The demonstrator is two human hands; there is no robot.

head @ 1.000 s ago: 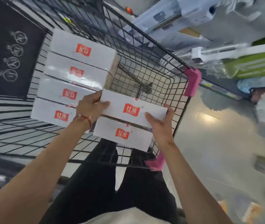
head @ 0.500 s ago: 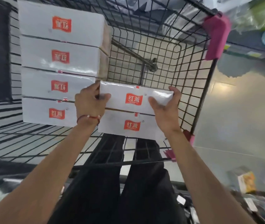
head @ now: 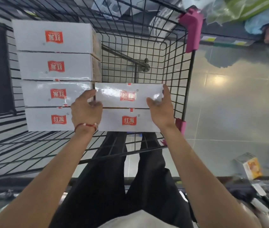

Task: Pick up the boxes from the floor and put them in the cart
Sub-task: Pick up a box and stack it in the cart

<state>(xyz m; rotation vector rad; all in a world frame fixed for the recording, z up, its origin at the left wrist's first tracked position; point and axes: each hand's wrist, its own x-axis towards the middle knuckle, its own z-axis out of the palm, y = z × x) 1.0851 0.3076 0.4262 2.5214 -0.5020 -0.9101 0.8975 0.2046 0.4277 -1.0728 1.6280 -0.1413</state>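
A black wire cart [head: 176, 66] with pink corner caps stands in front of me. Inside it, on the left, several white boxes with red labels [head: 54, 66] lie side by side in a row. On the right side lie two more: the near box [head: 128, 120] and a white box [head: 127, 95] just beyond it. My left hand [head: 86, 111] grips that farther box at its left end, my right hand [head: 162, 106] at its right end. It sits level with the near box, touching it.
The far right part of the cart floor is bare wire. Grey tiled floor [head: 229, 104] lies to the right. A small box [head: 248, 165] and dark clutter lie on the floor at lower right. Shelves with packaged goods run across the top right. My black-trousered legs stand below the cart.
Both hands have lowered the held box from above the near box down into the cart, setting it flat just beyond the near one. The view has tilted downward.
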